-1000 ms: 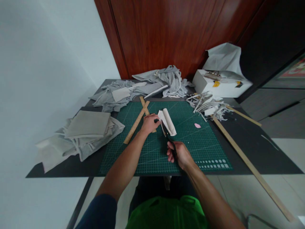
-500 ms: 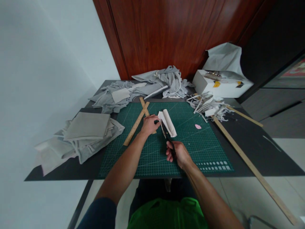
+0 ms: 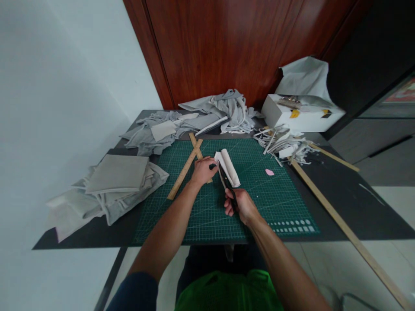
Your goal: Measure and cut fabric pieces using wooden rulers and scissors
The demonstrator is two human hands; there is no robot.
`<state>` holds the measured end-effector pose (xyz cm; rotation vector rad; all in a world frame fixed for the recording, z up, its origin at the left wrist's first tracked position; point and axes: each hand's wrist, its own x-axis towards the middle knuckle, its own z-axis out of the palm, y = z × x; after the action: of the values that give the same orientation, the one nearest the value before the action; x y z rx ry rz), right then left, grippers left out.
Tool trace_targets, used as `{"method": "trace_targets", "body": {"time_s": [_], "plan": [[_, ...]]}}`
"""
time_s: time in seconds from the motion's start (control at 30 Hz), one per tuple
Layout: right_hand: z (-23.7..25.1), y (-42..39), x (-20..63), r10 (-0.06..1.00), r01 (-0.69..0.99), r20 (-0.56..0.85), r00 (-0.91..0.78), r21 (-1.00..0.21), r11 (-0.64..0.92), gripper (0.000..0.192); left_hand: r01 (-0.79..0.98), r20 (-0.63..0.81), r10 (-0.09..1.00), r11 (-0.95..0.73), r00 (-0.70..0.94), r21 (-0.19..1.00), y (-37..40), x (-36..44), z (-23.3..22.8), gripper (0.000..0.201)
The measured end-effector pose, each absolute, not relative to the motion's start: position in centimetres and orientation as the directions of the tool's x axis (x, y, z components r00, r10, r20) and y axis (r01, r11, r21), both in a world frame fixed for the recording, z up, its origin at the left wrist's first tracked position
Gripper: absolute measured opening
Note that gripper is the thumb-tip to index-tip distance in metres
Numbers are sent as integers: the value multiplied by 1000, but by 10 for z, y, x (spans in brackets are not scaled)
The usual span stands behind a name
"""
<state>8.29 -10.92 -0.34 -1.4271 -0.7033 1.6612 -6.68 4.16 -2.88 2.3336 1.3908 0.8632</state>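
- Where the dark table meets a pale wall at 9 o'clock and a red-brown wooden door at 12 o'clock, a green cutting mat with a printed grid covers the middle of the surface.
- A stack of folded grey fabric lies at 9 o'clock of the mat, partly over its edge; a looser heap of grey cloth runs along the far side at 11 to 12 o'clock.
- Two short wooden rulers cross each other on the mat at 11 o'clock.
- A white box stands at 2 o'clock with pale cloth behind it, and a pile of thin fabric strips lies just in front of it.
- A long wooden rule runs from those strips towards 4 o'clock, past the table edge.
- A small pink scrap lies on the mat at 2 o'clock of the hands.
- The left hand reaches forward with the forearm straight, knuckles up, fingers curled and pinching the near-left edge of a folded pale fabric piece at the mat's centre.
- The right hand sits nearer the body at 5 o'clock of that piece, fingers closed through the handles of black scissors.
- The blades point towards 11 o'clock along the left edge of the fabric piece; whether they are parted I cannot tell.
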Motion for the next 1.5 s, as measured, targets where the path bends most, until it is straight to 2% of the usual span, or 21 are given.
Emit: {"method": "trace_targets", "body": {"time_s": [0.3, 0.73, 0.87, 1.03, 1.17, 1.27, 1.5], "plan": [[-4, -107, 82, 854, -212, -521, -12, -833, -511, 21, 678, 366, 861, -506, 354, 533, 42, -67, -29, 14], [-1, -95, 79, 840, -216, -542, 12, -822, -527, 22, 707, 319, 880, -472, 351, 526, 40, -67, -26, 16], [0, -94, 80, 842, -236, -540, -4, -817, -526, 23, 749, 307, 870, -489, 384, 447, 41, -65, -17, 21], [4, -93, 81, 830, -227, -558, -20, -806, -547, 27, 844, 219, 880, -469, 421, 261, 61, -55, -5, 32], [6, -92, 82, 826, -205, -563, -25, -806, -555, 30, 843, 190, 868, -493, 459, 216, 80, -48, -5, 33], [5, -92, 83, 828, -212, -561, -23, -806, -552, 28, 850, 183, 877, -477, 444, 223, 87, -48, -11, 34], [4, -92, 87, 831, -221, -556, -37, -806, -549, 25, 847, 338, 894, -407, 293, 343, 87, -57, -32, 27]]}}
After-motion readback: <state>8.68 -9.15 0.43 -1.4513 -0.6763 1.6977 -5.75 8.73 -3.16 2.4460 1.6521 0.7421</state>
